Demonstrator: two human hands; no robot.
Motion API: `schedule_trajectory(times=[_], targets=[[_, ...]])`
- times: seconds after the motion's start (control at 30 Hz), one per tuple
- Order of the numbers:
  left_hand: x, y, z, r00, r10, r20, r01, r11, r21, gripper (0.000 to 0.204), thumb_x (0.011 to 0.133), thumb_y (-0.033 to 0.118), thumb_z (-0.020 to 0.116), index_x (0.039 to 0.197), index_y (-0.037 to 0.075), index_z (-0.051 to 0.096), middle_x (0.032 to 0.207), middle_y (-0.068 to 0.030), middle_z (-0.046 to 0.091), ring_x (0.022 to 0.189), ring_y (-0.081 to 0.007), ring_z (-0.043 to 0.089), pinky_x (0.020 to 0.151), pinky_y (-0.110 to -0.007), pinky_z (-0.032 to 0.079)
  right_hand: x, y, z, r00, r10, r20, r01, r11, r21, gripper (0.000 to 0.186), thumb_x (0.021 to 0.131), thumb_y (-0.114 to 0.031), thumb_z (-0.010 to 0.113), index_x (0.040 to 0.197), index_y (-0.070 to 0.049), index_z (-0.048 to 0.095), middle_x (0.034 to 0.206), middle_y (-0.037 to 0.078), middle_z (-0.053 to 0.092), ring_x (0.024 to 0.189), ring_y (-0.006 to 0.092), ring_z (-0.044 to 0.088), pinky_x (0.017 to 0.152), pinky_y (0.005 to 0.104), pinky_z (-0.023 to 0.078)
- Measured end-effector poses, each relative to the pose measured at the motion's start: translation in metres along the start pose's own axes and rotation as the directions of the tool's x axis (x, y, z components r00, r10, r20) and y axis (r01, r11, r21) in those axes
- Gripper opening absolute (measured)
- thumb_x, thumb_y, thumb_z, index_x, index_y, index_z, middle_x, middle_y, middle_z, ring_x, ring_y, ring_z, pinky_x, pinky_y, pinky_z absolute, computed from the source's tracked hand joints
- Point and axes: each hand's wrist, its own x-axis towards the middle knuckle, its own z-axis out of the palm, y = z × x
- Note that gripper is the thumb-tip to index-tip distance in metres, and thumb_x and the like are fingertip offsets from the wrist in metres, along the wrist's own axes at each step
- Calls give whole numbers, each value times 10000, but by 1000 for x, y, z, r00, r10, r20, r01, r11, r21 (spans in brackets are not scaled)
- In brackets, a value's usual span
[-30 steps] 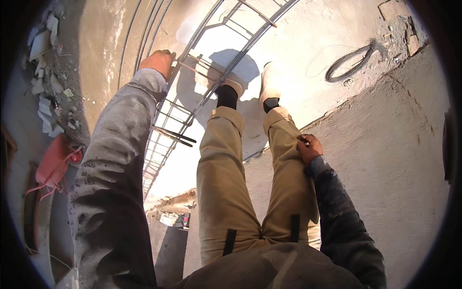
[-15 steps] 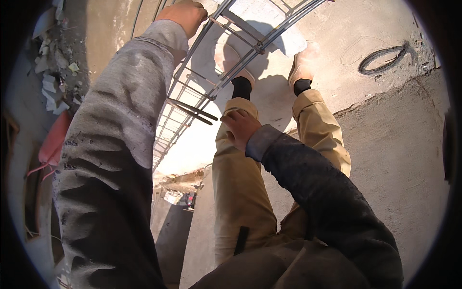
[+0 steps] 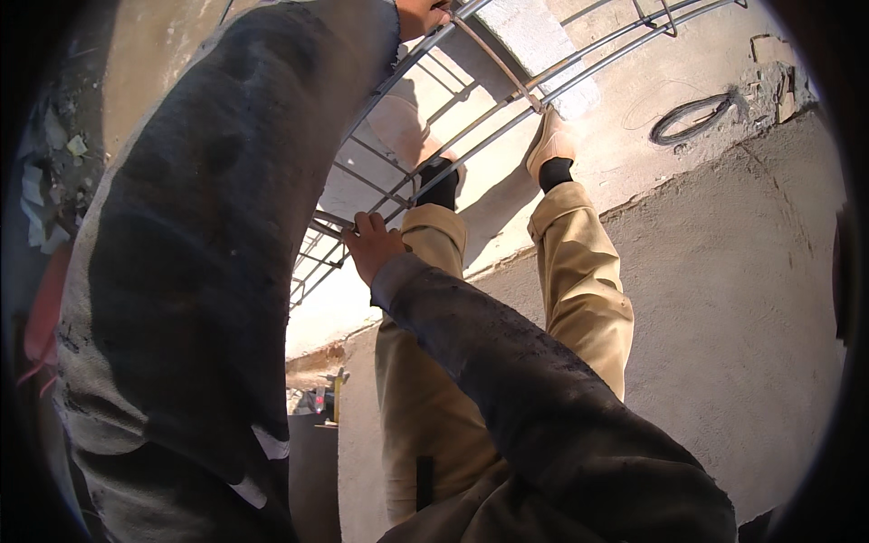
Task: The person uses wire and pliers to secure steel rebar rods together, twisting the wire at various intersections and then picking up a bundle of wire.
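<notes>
Has the cage (image 3: 534, 96) already joined from rods (image 3: 433, 42) and crosspieces (image 3: 498, 61), slanting above the left shoe (image 3: 396, 131). Holds a dark handle (image 3: 333, 218) in the right hand's (image 3: 373, 249) closed grip. Has the left hand (image 3: 422, 16) by a rod; cannot tell its cut-off grip, nor anything left unjoined.

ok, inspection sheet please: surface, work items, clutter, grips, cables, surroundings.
Surface: rough concrete floor, partly sunlit.
Work items: steel bar cage, overlapping the left shoe in view.
Clutter: pale rubble at left.
Grips: left hand at the cage, cut off by the top edge; right hand at a dark crossbar; closure unclear on both.
Cables: no certain cable; dark wire coil on the floor, upper right.
Surroundings: reddish object at far left, partly hidden, unidentifiable.
</notes>
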Motion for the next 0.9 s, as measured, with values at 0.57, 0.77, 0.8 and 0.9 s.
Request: schedule_trajectory(times=[0.57,0.77,0.8,0.9], targets=[[-30,5,42,891,-340,302,335,43,-941,218,834,255,579,782,53,641,649,3,571,501,-55,408,412,-195,306,-158,21,-266,923,285,258,-383,631,675,323,803,74,369,1111,-15,332,976,74,541,924,135,527,747,306,476],[-63,51,78,799,-601,-18,157,238,-959,324,838,274,520,820,-30,631,753,-187,630,728,-310,604,692,-368,451,-93,8,-393,995,-2,103,69,755,-652,399,754,69,440,1133,-57,439,1065,130,505,976,320,533,810,413,494],[-66,61,75,763,-646,33,184,167,-969,333,830,276,526,820,-43,620,749,-208,616,726,-332,598,684,-372,450,-65,-4,-410,991,45,128,78,578,-813,405,767,44,465,1148,-92,471,1110,140,492,1032,346,510,856,453,472],[-69,89,58,712,-698,72,149,49,-988,359,802,302,547,807,-52,610,740,-230,601,715,-362,584,663,-390,449,1,-45,-427,980,11,198,198,26,-980,323,800,-22,506,1090,-146,575,1265,162,403,1220,330,371,941,532,397]])
